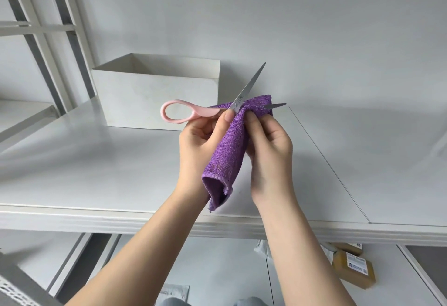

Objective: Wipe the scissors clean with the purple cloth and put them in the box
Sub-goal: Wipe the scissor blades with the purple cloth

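Pink-handled scissors [191,111] are held above the white table, blades spread apart. My left hand [203,141] grips them near the pivot, the pink loop sticking out to the left. One blade points up and right; the other is wrapped in the purple cloth [229,146], only its tip [275,105] showing. My right hand [268,150] pinches the cloth around that blade, and the rest of the cloth hangs down between my hands. The open white box [157,92] stands behind, at the back left of the table.
The white table [96,172] has a front edge close to me and a seam on the right. A white shelf frame [48,27] rises at the left. Below the table lie yellow packets [353,267] and papers on the floor.
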